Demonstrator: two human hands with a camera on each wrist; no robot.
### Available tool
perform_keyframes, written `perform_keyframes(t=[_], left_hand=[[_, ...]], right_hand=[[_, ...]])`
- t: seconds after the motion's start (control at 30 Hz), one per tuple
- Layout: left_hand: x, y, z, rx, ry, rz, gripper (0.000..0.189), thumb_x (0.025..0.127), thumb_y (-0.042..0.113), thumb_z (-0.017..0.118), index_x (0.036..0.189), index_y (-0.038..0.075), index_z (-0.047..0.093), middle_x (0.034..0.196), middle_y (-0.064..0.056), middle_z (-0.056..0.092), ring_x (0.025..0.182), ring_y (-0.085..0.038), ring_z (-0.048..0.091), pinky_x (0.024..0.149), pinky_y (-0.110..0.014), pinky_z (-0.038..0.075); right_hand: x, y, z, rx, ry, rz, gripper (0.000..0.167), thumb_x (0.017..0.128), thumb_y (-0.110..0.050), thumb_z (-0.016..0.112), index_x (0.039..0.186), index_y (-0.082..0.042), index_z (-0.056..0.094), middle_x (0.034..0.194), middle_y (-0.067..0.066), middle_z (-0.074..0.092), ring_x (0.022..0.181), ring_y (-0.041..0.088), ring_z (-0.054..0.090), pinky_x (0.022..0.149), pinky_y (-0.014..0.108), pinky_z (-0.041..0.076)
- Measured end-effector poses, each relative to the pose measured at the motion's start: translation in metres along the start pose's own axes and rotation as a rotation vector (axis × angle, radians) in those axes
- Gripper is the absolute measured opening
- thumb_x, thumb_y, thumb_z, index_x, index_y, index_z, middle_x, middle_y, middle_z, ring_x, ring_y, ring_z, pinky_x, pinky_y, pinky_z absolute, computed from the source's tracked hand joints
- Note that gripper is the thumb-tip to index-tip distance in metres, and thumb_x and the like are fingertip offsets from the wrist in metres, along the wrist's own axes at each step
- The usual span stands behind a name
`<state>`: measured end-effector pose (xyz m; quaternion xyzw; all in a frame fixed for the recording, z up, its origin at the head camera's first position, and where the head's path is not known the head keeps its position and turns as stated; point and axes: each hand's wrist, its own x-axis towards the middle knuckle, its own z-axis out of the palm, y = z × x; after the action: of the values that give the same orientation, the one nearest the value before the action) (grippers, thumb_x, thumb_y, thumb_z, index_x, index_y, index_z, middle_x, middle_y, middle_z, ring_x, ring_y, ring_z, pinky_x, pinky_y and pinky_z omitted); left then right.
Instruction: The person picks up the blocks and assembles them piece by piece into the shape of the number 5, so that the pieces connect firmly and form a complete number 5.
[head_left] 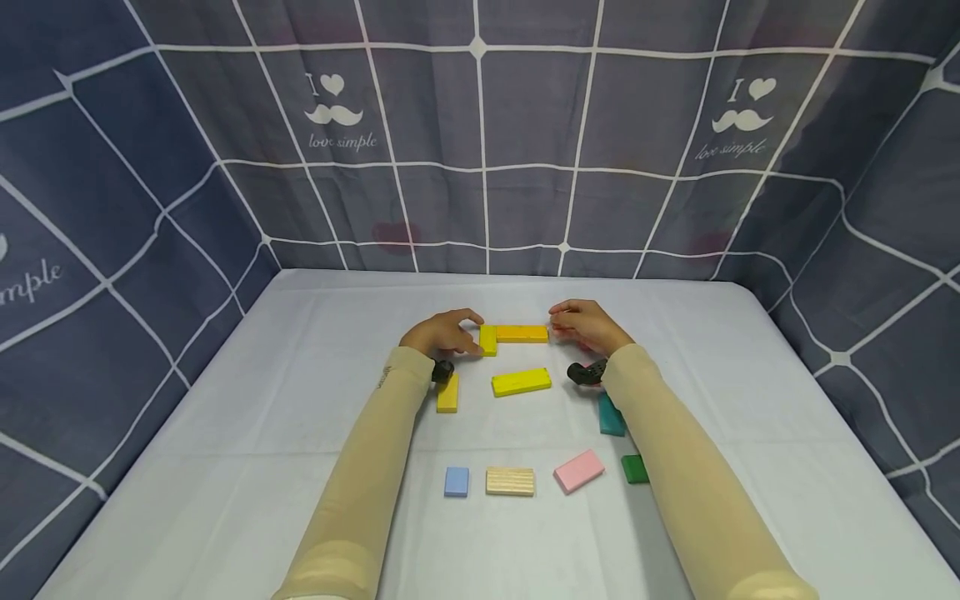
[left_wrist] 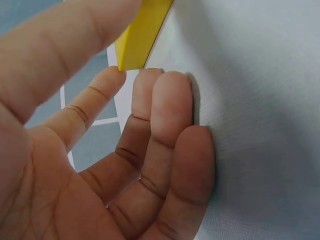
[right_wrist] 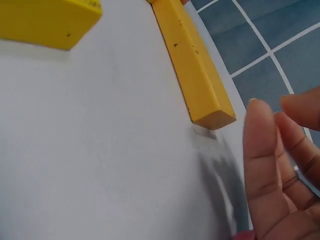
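Observation:
My left hand (head_left: pixel 447 332) is at the left end of the row, thumb and index finger at the two ends of a short yellow block (head_left: pixel 488 340). In the left wrist view that yellow block (left_wrist: pixel 142 37) shows between the thumb and index fingertip, while the other fingers bend below it. A longer orange-yellow block (head_left: pixel 522 334) lies against its right side, forming a row. My right hand (head_left: pixel 588 325) hovers beside the far end of this orange-yellow block (right_wrist: pixel 195 70), with a gap between fingertips and block and nothing in the fingers.
Nearer me lie a yellow block (head_left: pixel 521 382) and another yellow block (head_left: pixel 447 394) by the left wrist. Teal (head_left: pixel 611 417) and green (head_left: pixel 634 469) blocks are partly under the right sleeve. Blue (head_left: pixel 456 482), ridged wooden (head_left: pixel 510 481) and pink (head_left: pixel 579 472) blocks lie in front.

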<state>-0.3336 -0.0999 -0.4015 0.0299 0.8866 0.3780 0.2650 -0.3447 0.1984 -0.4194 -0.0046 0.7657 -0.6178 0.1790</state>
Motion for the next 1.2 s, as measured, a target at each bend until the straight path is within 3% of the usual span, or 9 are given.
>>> perform_keyframes(t=[0.3, 0.47, 0.6, 0.83, 1.03, 1.2], left_hand=[[-0.003, -0.001, 0.001, 0.103, 0.024, 0.020, 0.068, 0.093, 0.023, 0.086, 0.154, 0.023, 0.056, 0.137, -0.011, 0.066, 0.102, -0.023, 0.057, 0.099, -0.039, 0.047], [-0.003, -0.001, 0.002, 0.095, 0.024, 0.021, 0.068, 0.093, 0.023, 0.087, 0.154, 0.023, 0.057, 0.137, -0.012, 0.066, 0.105, -0.025, 0.057, 0.101, -0.042, 0.046], [-0.001, -0.001, 0.002, 0.098, 0.026, 0.008, 0.068, 0.092, 0.024, 0.087, 0.154, 0.023, 0.057, 0.138, -0.011, 0.066, 0.105, -0.025, 0.057, 0.100, -0.041, 0.047], [0.001, -0.003, 0.002, 0.088, 0.025, 0.015, 0.067, 0.093, 0.023, 0.087, 0.153, 0.023, 0.058, 0.139, -0.011, 0.065, 0.104, -0.024, 0.057, 0.099, -0.040, 0.048], [-0.002, -0.003, 0.003, 0.062, 0.031, 0.016, 0.067, 0.093, 0.021, 0.087, 0.153, 0.022, 0.058, 0.140, -0.011, 0.065, 0.106, -0.025, 0.056, 0.099, -0.039, 0.048], [-0.004, -0.003, 0.002, 0.034, 0.032, 0.028, 0.067, 0.092, 0.019, 0.087, 0.152, 0.021, 0.058, 0.142, -0.013, 0.065, 0.110, -0.027, 0.057, 0.103, -0.040, 0.049]], right_hand=[[-0.007, -0.001, -0.014, 0.162, 0.020, -0.075, 0.042, 0.111, -0.006, 0.058, 0.145, 0.016, 0.048, 0.122, 0.016, 0.063, 0.094, 0.013, 0.065, 0.085, 0.018, 0.056], [-0.014, 0.004, -0.028, 0.177, 0.015, -0.080, 0.035, 0.110, -0.006, 0.060, 0.140, 0.011, 0.052, 0.115, 0.006, 0.066, 0.099, 0.014, 0.063, 0.088, 0.019, 0.056], [-0.018, 0.010, -0.040, 0.119, 0.028, -0.067, 0.038, 0.109, -0.009, 0.063, 0.141, 0.009, 0.053, 0.117, 0.005, 0.064, 0.102, 0.015, 0.060, 0.087, 0.019, 0.055], [-0.025, 0.018, -0.060, 0.054, 0.078, -0.053, 0.038, 0.108, -0.010, 0.066, 0.141, 0.007, 0.056, 0.107, -0.004, 0.063, 0.094, 0.012, 0.055, 0.078, 0.018, 0.050], [-0.028, 0.024, -0.070, -0.057, 0.054, -0.004, 0.047, 0.109, -0.013, 0.066, 0.150, 0.007, 0.051, 0.115, 0.001, 0.060, 0.098, 0.013, 0.053, 0.080, 0.018, 0.050], [-0.028, 0.029, -0.075, -0.109, 0.011, -0.025, 0.048, 0.107, -0.009, 0.067, 0.149, 0.009, 0.052, 0.116, 0.003, 0.065, 0.097, 0.014, 0.058, 0.082, 0.020, 0.053]])
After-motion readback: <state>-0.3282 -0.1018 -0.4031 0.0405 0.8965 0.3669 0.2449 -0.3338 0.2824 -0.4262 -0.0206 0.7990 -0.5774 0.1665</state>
